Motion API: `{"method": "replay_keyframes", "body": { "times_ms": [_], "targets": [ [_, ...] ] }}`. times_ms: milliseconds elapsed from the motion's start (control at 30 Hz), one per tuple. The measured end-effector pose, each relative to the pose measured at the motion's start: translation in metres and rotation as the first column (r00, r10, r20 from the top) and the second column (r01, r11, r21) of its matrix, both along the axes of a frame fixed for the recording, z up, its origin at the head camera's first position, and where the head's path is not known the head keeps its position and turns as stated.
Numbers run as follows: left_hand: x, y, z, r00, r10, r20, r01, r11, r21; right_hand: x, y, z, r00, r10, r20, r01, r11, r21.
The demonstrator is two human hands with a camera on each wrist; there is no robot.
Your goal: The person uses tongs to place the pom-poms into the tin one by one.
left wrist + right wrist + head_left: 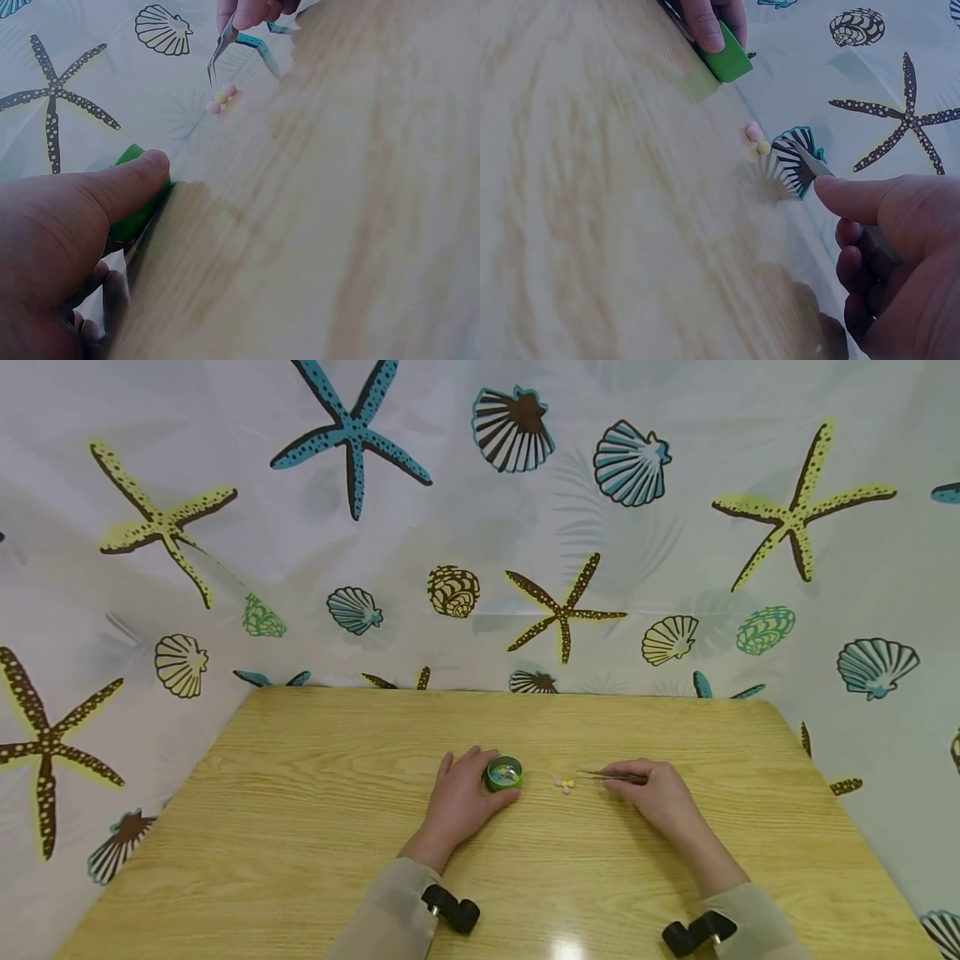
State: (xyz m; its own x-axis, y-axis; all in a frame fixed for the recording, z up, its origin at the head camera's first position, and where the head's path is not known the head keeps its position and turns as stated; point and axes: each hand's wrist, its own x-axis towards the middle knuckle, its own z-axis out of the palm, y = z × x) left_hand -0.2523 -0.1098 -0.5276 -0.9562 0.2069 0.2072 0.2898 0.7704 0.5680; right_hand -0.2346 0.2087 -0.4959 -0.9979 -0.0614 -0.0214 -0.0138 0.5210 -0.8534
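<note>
My left hand grips a small round green container on the wooden table, thumb along the near side and fingers behind it. Some blue and yellow bits lie inside the container. To its right, several small pink and yellow balls rest in a cluster on the tabletop. My right hand pinches metal tweezers between thumb and fingers. Their tips point left, just right of the balls. In the left wrist view the tweezers show slightly parted tips with nothing between them, close by the balls.
The wooden table stretches to both sides of my hands. A cloth printed with starfish and shells hangs behind it and along both sides. A black wrist mount sits on my left sleeve, another mount on my right.
</note>
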Motion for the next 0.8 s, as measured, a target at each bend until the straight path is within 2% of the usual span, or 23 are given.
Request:
{"method": "replay_keyframes", "body": {
  "times_ms": [233, 533, 800],
  "targets": [
    [-0.0001, 0.0006, 0.0008, 1.0, 0.0, 0.001, 0.0, 1.0, 0.003, 0.0003, 0.0014, -0.0031, 1.0, 0.024, 0.0, -0.024, 0.999, 0.03],
    [-0.0005, 0.0004, -0.0005, 1.0, 0.0, 0.002, 0.0, 1.0, 0.015, -0.0013, 0.0009, -0.0061, 0.998, 0.035, -0.043, -0.033, 0.998, 0.05],
    [0.0011, 0.0006, 0.0014, 1.0, 0.002, 0.005, -0.003, 1.0, 0.013, -0.0009, 0.0003, -0.0062, 0.998, 0.048, -0.034, -0.046, 0.998, 0.052]
  ]
}}
